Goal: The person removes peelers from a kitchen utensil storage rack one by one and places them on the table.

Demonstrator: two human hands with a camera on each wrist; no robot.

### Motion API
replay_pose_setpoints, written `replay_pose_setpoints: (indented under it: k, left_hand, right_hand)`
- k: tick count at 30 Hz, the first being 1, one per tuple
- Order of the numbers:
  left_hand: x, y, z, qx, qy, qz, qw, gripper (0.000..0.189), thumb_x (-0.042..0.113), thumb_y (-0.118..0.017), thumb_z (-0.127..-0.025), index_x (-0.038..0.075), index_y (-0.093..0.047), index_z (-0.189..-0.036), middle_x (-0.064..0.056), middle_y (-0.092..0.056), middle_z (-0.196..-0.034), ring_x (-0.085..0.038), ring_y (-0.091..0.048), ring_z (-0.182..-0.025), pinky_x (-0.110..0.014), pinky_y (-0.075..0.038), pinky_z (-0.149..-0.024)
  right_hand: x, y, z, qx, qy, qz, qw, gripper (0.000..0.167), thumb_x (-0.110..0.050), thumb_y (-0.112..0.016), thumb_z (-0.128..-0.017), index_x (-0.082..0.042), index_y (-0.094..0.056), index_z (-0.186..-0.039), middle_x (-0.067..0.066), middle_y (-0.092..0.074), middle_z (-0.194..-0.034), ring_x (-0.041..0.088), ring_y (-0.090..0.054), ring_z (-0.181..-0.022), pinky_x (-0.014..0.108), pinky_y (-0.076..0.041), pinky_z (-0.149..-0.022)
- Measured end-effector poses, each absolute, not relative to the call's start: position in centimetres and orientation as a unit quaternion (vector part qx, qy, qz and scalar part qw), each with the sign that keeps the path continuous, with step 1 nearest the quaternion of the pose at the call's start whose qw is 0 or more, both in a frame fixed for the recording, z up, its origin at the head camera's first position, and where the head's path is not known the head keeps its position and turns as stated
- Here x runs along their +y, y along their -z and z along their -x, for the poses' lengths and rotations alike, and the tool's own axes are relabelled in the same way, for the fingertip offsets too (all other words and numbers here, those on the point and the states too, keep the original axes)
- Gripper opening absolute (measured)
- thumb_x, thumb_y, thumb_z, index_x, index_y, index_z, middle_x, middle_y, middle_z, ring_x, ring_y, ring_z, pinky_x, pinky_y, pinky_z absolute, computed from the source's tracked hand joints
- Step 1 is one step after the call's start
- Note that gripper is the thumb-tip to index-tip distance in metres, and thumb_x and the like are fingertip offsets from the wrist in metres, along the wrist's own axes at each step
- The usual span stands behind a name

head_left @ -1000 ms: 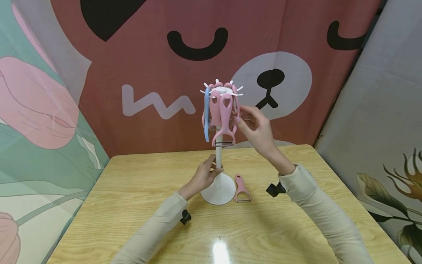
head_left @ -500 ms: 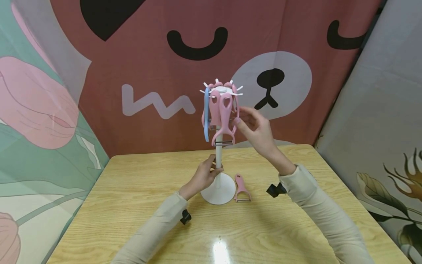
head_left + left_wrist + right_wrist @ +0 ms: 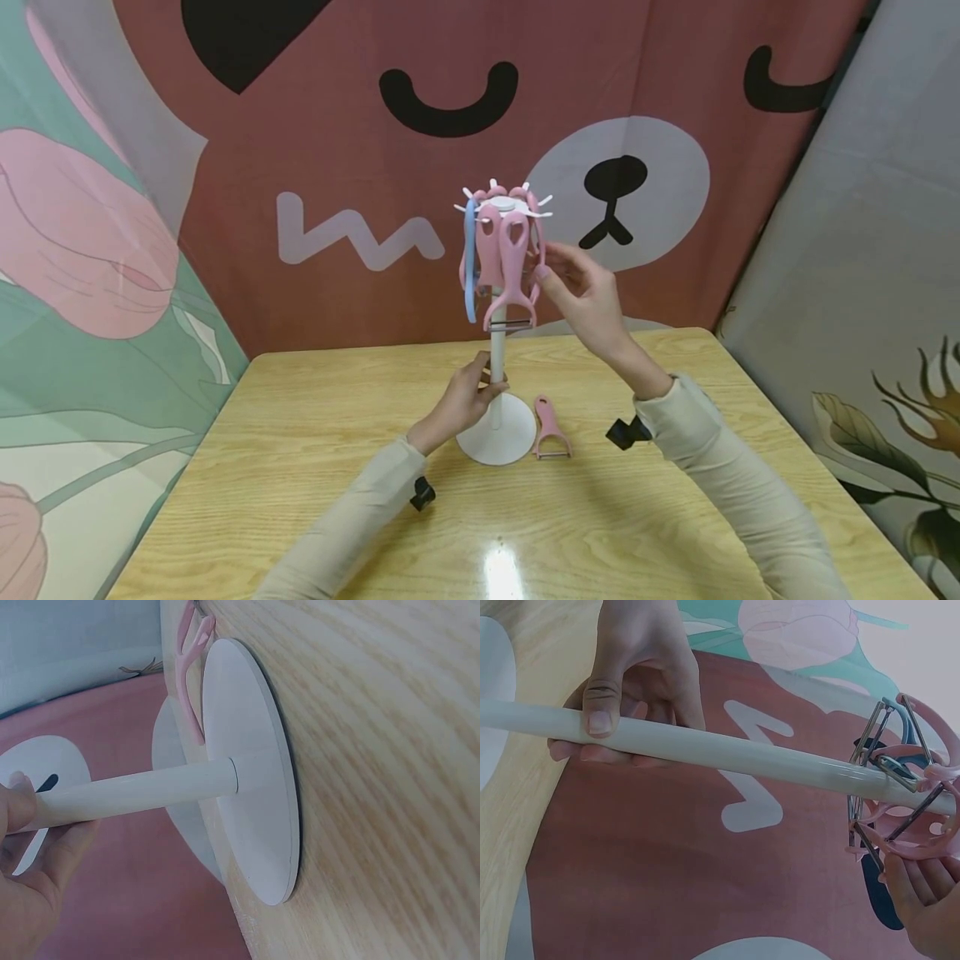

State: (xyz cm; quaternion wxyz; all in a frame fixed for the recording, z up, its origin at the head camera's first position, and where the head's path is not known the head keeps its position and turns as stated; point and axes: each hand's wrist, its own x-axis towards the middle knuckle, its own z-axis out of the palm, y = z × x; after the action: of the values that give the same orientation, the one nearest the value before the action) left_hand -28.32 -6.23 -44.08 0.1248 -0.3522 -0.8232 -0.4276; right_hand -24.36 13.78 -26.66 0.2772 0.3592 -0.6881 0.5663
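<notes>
A white stand rises from the table, with a round base (image 3: 513, 442) and a ring of short hooks (image 3: 504, 203) at the top. Several pink peelers (image 3: 513, 267) and a blue peeler (image 3: 470, 262) hang from the hooks. My left hand (image 3: 460, 400) grips the white pole (image 3: 727, 754) low down, its thumb across the near side in the right wrist view. On the rack's right side, my right hand (image 3: 591, 304) pinches a hanging pink peeler (image 3: 919, 844) between thumb and fingers. Other peelers partly hide that one.
One pink peeler (image 3: 548, 427) lies flat on the wooden table (image 3: 315, 417), just right of the base. Behind the table hangs a red-brown printed cloth (image 3: 337, 308). Patterned cloths also stand at the left and right sides.
Both hands keep their places. The front pink peeler has shifted very slightly to the right.
</notes>
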Motion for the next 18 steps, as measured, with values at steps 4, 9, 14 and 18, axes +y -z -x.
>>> replay_pose_setpoints:
  k: [4,9,14,18]
  left_hand:
    - [-6.19,44.05,28.3,-0.825,0.427,0.349,0.125,0.025,0.005,-0.064,-0.096,0.0,-0.051,-0.117,-0.01,-0.066,-0.098,-0.024,-0.069,-0.093,-0.025,-0.058,-0.075]
    - [-6.16,44.1,28.34,-0.823,0.426,0.353,0.127,0.025,0.005,-0.063,-0.096,0.0,-0.051,-0.117,-0.011,-0.066,-0.098,-0.025,-0.07,-0.093,-0.026,-0.058,-0.076]
    - [-6.17,44.19,28.4,-0.823,0.425,0.354,0.128,0.025,0.005,-0.063,-0.096,-0.001,-0.051,-0.117,-0.011,-0.066,-0.098,-0.025,-0.07,-0.093,-0.026,-0.058,-0.076]
    - [-6.19,44.27,28.5,-0.822,0.429,0.352,0.127,0.025,0.005,-0.064,-0.096,-0.002,-0.051,-0.116,-0.01,-0.066,-0.098,-0.025,-0.07,-0.093,-0.026,-0.058,-0.076]
  right_hand:
    - [13.73,26.69,24.38,-0.684,-0.569,-0.356,0.286,0.033,0.016,-0.054,-0.091,0.02,-0.053,-0.124,0.034,-0.061,-0.113,0.035,-0.062,-0.101,0.022,-0.052,-0.089]
    - [13.76,26.74,24.46,-0.674,-0.578,-0.352,0.295,0.032,0.016,-0.054,-0.091,0.02,-0.054,-0.123,0.035,-0.06,-0.11,0.026,-0.064,-0.099,0.022,-0.053,-0.087]
    - [13.8,26.6,24.51,-0.664,-0.585,-0.354,0.301,0.032,0.017,-0.053,-0.091,0.02,-0.054,-0.122,0.036,-0.061,-0.108,0.019,-0.064,-0.094,0.022,-0.054,-0.084]
    - [13.84,26.57,24.59,-0.666,-0.586,-0.349,0.302,0.031,0.016,-0.053,-0.091,0.02,-0.054,-0.122,0.035,-0.061,-0.107,0.025,-0.064,-0.092,0.022,-0.054,-0.083]
